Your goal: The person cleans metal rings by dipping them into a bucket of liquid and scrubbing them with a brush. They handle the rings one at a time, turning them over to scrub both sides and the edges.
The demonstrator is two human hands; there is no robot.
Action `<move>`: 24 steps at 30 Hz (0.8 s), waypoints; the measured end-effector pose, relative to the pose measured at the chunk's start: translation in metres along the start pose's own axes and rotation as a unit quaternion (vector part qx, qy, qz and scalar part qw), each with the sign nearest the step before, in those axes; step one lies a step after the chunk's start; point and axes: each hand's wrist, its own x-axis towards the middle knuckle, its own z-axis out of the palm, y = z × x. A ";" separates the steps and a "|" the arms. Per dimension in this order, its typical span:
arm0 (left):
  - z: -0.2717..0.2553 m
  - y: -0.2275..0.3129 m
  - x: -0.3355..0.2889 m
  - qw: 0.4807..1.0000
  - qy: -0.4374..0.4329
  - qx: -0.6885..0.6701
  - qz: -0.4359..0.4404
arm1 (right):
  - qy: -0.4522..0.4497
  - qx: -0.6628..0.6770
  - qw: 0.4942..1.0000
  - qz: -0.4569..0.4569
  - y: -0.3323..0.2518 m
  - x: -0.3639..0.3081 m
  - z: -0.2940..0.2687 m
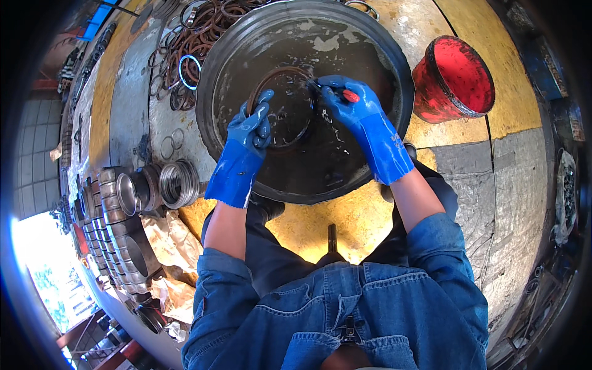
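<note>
In a wide black tub [206, 102] of dark liquid, a large rusty-brown metal ring [280, 70] stands tilted. My left hand [251, 123], in a wet blue rubber glove, is closed round the ring's left side. My right hand [353, 102], gloved the same way, grips a red-handled tool [351, 95] at the ring's upper right. Only the red end of the handle shows clearly; its working end is dark and mostly hidden by my fingers, so its kind is unclear. The ring's lower part is hard to make out against the liquid.
Right of the tub stands a red bucket [425, 86]. A heap of rusty rings [213, 24] lies at the far left, with a pale blue ring [180, 73] among them. Bundled thin rings [179, 184], stacked metal cylinders [114, 203] and brown paper [169, 237] lie nearer on the left.
</note>
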 end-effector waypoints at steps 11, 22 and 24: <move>0.002 -0.008 0.002 0.992 0.051 0.084 0.081 | -0.122 0.135 0.932 0.313 0.002 -0.042 0.033; 0.026 -0.010 -0.007 0.974 0.040 0.222 0.034 | -0.008 -0.299 0.948 -0.112 -0.001 -0.017 0.012; 0.025 -0.011 -0.006 0.975 0.024 0.217 0.037 | 0.053 -0.273 0.960 -0.041 0.010 -0.026 0.025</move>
